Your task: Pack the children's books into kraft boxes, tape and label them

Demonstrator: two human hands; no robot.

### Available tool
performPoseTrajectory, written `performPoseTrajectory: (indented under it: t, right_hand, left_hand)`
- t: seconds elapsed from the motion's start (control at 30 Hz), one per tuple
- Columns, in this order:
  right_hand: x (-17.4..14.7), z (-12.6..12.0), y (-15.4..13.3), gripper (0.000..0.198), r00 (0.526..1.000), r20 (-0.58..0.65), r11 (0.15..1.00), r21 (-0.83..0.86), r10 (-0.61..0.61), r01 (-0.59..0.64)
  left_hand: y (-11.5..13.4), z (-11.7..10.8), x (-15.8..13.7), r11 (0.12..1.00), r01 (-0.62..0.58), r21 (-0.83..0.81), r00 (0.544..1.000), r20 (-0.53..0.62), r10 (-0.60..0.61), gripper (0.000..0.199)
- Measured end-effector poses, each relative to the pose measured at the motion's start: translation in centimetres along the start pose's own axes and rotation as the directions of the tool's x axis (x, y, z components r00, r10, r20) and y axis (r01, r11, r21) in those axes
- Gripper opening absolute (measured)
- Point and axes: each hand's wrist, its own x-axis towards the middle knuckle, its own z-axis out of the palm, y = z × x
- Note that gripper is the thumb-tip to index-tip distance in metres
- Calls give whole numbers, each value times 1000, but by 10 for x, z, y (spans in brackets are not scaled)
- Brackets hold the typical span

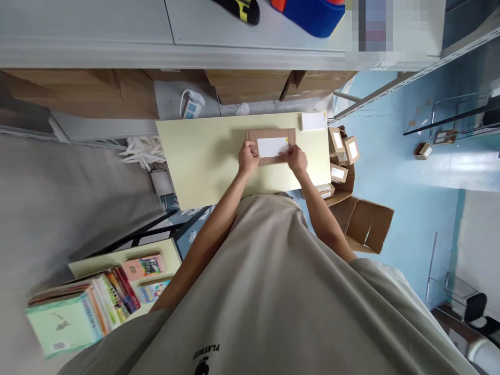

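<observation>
A flat brown cardboard box point(269, 133) lies on the pale yellow tabletop point(203, 161). On its upper face is a white label point(272, 148) with a small yellow mark at one corner. My left hand point(249, 158) is closed at the box's left end, its fingers by the label's left edge. At the right end, my right hand point(296, 159) is closed too, with fingertips at the label's lower right corner. The undersides of my fingers are hidden. A stack of white labels point(313, 121) rests at the table's far right corner.
Right of the table, an open carton point(369, 224) and several small labelled boxes point(338, 173) stand together. A grey shelf point(117, 31) runs above the far side; a power strip point(192, 105) lies behind the table. Books point(113, 297) sit on a low stand at lower left.
</observation>
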Motion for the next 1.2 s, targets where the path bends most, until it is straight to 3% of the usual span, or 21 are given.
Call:
performPoseTrajectory:
  t: [0.1,0.17,0.27,0.33,0.43,0.53,0.63,0.77,1.0,1.1,1.2]
  right_hand:
    - [-9,-8,42,41,989,-117,992,97,92,-80]
    - [-16,-4,63,58,987,-138,966,256,84,-47]
    - [-31,11,81,88,998,-63,842,540,24,14]
    - [-44,22,85,103,1000,-4,760,649,24,-16]
    - [-67,27,89,114,999,-13,687,726,49,-24]
    - [-92,15,96,109,993,-115,642,763,28,70]
    - [-112,1,107,106,987,-158,627,772,35,102]
    - [-123,-3,121,115,998,-59,642,766,31,26]
    - [-105,-14,141,122,995,44,557,830,-92,15]
    - [-89,-35,163,123,984,64,501,865,-166,28]
    - [-70,-64,198,126,981,72,502,864,-182,30]
  left_hand:
    - [-8,-15,-5,999,-23,-29,1000,4,24,56]
    - [-17,-30,-11,999,15,-46,1000,-12,-16,60]
    - [-32,-51,-26,993,112,-27,990,88,-110,80]
    - [-38,-60,-39,990,136,-22,972,194,-130,92]
    - [-38,-65,-59,996,79,-45,965,252,-66,91]
    - [-28,-63,-75,998,-25,-64,960,276,42,80]
    - [-20,-52,-84,996,-46,-76,940,334,69,71]
    - [-17,-33,-89,997,47,-69,936,353,-19,66]
    - [7,-6,-100,999,29,22,980,194,-32,49]
    - [27,27,-112,1000,14,22,995,98,-16,46]
    - [45,76,-127,1000,16,16,999,41,-17,45]
